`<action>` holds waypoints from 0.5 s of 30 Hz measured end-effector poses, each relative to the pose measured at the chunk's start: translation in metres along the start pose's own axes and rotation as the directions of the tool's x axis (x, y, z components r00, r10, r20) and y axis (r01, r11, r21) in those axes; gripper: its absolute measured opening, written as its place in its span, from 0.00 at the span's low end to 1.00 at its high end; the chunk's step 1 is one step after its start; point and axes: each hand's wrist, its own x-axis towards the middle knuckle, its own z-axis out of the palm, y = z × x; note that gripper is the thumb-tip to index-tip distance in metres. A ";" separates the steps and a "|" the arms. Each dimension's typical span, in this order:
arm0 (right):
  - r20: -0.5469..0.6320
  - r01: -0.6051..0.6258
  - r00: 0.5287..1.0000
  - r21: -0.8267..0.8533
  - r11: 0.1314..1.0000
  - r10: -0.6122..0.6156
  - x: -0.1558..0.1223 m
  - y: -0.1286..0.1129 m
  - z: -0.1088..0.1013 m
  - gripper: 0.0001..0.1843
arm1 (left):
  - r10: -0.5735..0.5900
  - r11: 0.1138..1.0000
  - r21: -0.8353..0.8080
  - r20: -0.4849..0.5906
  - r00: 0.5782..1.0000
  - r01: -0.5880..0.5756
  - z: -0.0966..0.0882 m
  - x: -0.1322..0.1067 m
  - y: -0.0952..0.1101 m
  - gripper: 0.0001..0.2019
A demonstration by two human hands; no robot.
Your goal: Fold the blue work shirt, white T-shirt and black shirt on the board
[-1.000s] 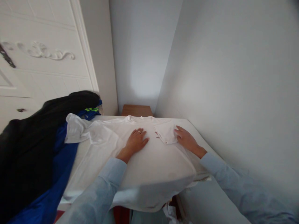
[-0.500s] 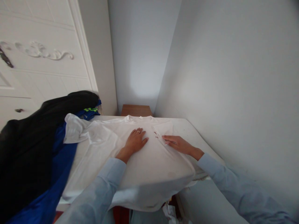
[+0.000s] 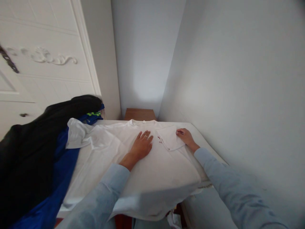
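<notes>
A white T-shirt [image 3: 152,171] lies spread over the white table, its collar at the far edge and its hem hanging over the near side. Its right sleeve [image 3: 171,137] is folded inward over the chest, beside a small dark print [image 3: 159,140]. Flat on the shirt's chest, fingers stretched out, rests my left hand [image 3: 141,147], a ring on one finger. My right hand [image 3: 187,138] pinches the outer edge of the folded sleeve. The left sleeve [image 3: 77,133] stays stretched out to the side.
Black and blue clothes [image 3: 35,159] are heaped along the table's left side. A white wardrobe [image 3: 47,63] stands behind them, and a grey wall [image 3: 233,79] borders the right. Beyond the table's far edge is a brown wooden piece [image 3: 139,114].
My right hand has moved outward and away from me, from the sleeve's inner part to its outer edge. The folded sleeve lies flatter. My left hand has shifted slightly right.
</notes>
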 end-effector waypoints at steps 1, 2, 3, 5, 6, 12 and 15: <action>-0.007 -0.006 1.000 0.011 1.000 0.007 0.001 0.001 0.002 0.10 | 0.042 0.999 0.004 0.003 0.999 -0.042 -0.002 0.002 0.004 0.22; -0.014 -0.012 1.000 0.022 1.000 0.013 0.001 0.002 0.004 0.11 | 0.084 0.996 0.000 0.014 0.996 -0.084 -0.004 0.006 0.009 0.22; -0.021 -0.017 1.000 0.032 0.999 0.018 0.002 0.004 0.006 0.11 | 0.120 0.993 -0.011 0.030 0.992 -0.120 -0.006 0.010 0.014 0.22; -0.031 -0.022 0.999 0.049 0.999 0.023 0.002 0.006 0.007 0.11 | 0.177 0.984 -0.043 0.055 0.983 -0.175 -0.007 0.022 0.026 0.23; -0.035 -0.022 0.999 0.057 0.998 0.024 0.002 0.007 0.008 0.11 | 0.204 0.978 -0.059 0.063 0.977 -0.200 -0.006 0.029 0.033 0.24; -0.056 -0.036 0.998 0.098 0.995 0.041 0.001 0.012 0.008 0.12 | 0.324 0.946 -0.068 0.163 0.932 -0.317 0.010 0.053 0.053 0.28; -0.059 -0.042 0.997 0.117 0.992 0.049 0.001 0.014 0.010 0.11 | 0.311 0.950 -0.081 0.170 0.935 -0.301 0.017 0.047 0.047 0.26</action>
